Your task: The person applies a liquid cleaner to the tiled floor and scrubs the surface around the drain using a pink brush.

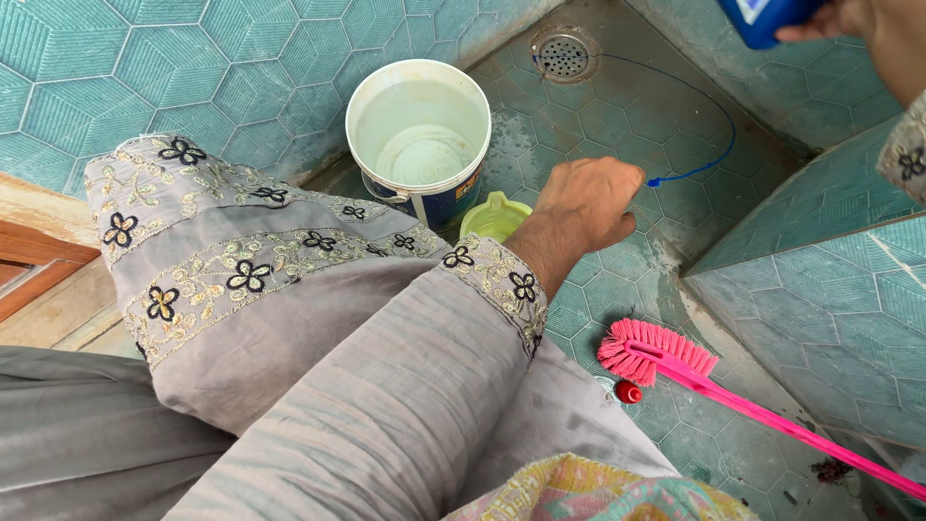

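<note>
Hovering my left hand, loosely curled and empty, just past the green scoop beside the white bucket. Right hand grasps a blue bottle; pink brush lies nearer me.

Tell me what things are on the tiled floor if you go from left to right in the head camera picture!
White bucket → small green scoop → left hand → pink brush → blue bottle, held by the right hand at the top edge, above the floor.
</note>
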